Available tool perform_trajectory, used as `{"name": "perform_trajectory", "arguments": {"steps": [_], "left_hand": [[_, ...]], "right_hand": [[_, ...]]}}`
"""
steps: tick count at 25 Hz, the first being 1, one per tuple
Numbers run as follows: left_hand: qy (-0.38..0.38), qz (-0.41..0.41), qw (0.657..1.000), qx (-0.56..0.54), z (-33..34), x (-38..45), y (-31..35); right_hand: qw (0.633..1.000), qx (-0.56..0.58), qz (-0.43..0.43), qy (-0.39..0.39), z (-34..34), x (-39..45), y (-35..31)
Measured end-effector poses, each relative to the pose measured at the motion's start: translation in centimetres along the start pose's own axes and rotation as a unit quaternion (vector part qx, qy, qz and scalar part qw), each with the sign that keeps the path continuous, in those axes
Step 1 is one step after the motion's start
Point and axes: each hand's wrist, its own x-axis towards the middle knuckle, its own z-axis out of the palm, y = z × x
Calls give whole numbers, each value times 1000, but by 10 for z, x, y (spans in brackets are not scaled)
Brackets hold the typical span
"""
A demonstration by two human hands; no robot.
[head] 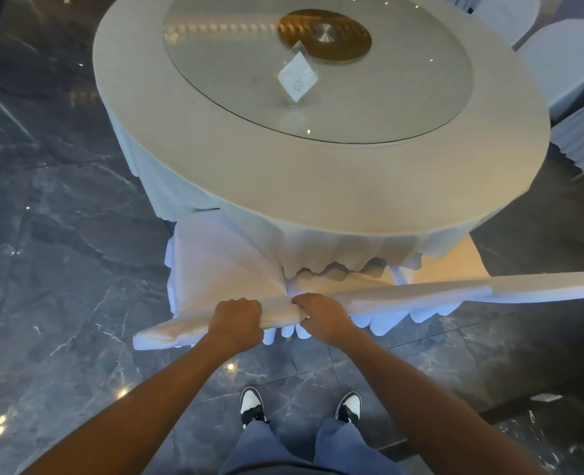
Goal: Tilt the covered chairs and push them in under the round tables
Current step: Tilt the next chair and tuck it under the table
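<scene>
Both hands are closed on the top edge of the covered chair (215, 269): the left hand (237, 320) and the right hand (319, 318) sit almost touching each other, each grip clamped around the backrest through the white cover. The chair seems tilted toward the round table (215, 159), with its seat beyond the grip and already partly under the hanging tablecloth (335, 248). To the right of the grip a second chair back (523, 286) runs in nearly the same line, so close that I cannot tell where one chair ends. I judge the push is in progress, not finished. What could go wrong: the loose cover may slide on the frame under the grip, so the hands move but the chair does not. The tablecloth hem, just beyond the grip, could catch on the seat and be dragged, and this would shake the glass turntable (318, 70) and the small card stand (297, 78) on it. The marble floor (60, 200) looks smooth, so the legs may slip suddenly.
</scene>
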Motion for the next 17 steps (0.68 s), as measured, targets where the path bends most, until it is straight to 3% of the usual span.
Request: {"name": "perform_trajectory", "arguments": {"steps": [6, 9, 13, 17], "left_hand": [[-24, 19, 994, -104, -19, 25, 48], [14, 11, 977, -211, -42, 47, 91], [65, 52, 959, -272, -74, 89, 180], [32, 114, 956, -269, -96, 125, 301]], "right_hand": [[997, -29, -28, 68, -33, -23, 32], [986, -21, -40, 163, -70, -44, 76], [961, 1, 0, 278, -122, -86, 171], [949, 17, 68, 309, -169, -150, 294]]}}
